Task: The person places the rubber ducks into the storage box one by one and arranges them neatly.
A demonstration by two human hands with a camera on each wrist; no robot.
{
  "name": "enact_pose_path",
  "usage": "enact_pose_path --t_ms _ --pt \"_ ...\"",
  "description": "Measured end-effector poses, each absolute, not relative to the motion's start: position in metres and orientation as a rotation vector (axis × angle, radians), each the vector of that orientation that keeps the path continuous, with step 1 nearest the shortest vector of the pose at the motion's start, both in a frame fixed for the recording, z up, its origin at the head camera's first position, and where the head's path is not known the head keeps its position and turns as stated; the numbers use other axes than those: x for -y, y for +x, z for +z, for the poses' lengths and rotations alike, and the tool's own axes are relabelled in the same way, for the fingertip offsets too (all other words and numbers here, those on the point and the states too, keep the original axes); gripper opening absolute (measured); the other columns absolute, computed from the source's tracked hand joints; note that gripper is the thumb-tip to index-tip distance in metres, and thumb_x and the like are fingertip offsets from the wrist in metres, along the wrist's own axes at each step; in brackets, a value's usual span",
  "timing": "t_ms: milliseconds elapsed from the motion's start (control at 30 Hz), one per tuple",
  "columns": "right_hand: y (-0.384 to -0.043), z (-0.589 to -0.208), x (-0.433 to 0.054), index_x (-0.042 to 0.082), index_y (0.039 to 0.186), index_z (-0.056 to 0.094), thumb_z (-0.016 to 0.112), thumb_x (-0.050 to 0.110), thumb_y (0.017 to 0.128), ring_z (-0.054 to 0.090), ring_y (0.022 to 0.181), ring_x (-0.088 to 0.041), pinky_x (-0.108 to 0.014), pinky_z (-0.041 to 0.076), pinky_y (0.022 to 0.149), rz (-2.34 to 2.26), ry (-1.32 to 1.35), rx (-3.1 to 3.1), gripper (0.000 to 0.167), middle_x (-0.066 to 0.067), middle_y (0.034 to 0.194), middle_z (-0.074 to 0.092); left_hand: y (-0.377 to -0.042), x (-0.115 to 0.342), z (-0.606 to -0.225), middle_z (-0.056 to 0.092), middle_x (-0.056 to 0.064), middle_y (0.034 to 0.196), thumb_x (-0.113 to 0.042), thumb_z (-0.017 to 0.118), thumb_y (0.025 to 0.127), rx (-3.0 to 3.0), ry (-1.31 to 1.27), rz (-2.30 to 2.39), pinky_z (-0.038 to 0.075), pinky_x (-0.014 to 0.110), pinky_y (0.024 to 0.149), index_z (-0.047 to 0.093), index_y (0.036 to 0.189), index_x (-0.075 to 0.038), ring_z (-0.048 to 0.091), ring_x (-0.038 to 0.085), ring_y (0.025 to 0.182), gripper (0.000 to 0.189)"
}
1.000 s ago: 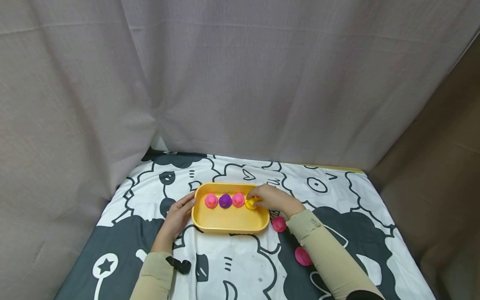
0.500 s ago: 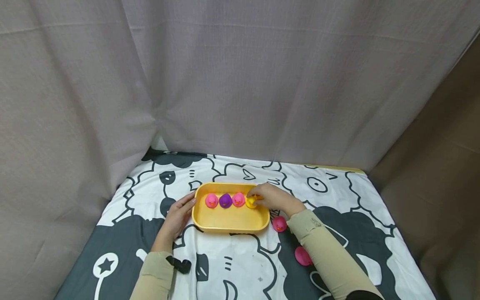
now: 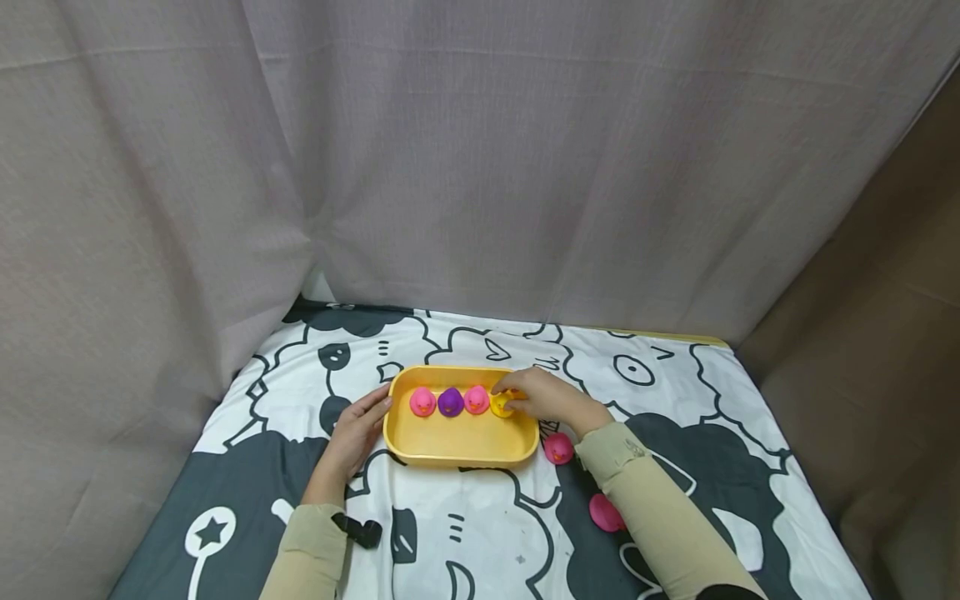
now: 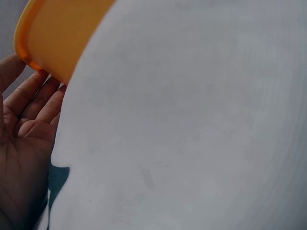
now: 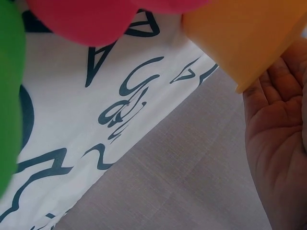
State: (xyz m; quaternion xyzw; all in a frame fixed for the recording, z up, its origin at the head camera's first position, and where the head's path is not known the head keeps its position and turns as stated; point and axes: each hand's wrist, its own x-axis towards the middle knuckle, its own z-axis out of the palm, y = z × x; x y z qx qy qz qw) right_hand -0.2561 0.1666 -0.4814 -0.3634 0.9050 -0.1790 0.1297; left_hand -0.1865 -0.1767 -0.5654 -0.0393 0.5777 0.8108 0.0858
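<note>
A yellow tray (image 3: 457, 446) lies on the patterned cloth. Along its back half stand a pink rubber duck (image 3: 423, 402), a purple one, another pink duck (image 3: 476, 400) and a yellow rubber duck (image 3: 501, 406) in a row. My right hand (image 3: 543, 394) reaches over the right rim, its thumb and fingers holding the yellow duck, which they partly cover. At the tray's left end my left hand (image 3: 358, 435) rests with fairly straight fingers against the outer wall. The left wrist view shows its fingers (image 4: 29, 91) touching the tray's corner (image 4: 53, 38).
Two pink ducks lie on the cloth right of the tray: one close by (image 3: 558, 448), one (image 3: 606, 512) partly behind the right forearm. A green rounded thing (image 5: 8, 96) edges into the right wrist view. Grey curtains (image 3: 480, 167) stand behind the table.
</note>
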Motion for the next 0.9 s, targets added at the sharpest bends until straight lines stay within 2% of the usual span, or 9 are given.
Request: enact_pose_path --t_ms 567,900 --pt "-0.249 -0.477 -0.17 0.013 0.122 0.072 0.07 0.015 0.096 0.064 0.109 -0.022 -0.039 0.053 0.099 -0.597 -1.002 -2.647 0.027 0.0 0.119 0.07 -0.187 0.177 -0.567 0.047 0.005 0.152 -0.021 0.062 0.101 -1.74 -0.13 2.399 0.041 0.03 0.112 0.053 0.146 -0.008 0.042 0.018 0.141 0.047" --pt "-0.247 -0.474 -0.195 0.013 0.125 0.071 0.07 0.021 0.097 0.063 0.113 -0.023 -0.044 0.055 0.097 -0.815 -0.928 -2.713 0.029 0.0 0.123 0.069 -0.187 0.177 -0.566 0.047 0.005 0.152 -0.019 0.063 0.101 -1.727 -0.14 2.413 0.041 0.03 0.112 0.053 0.146 -0.007 0.042 0.019 0.141 0.048"
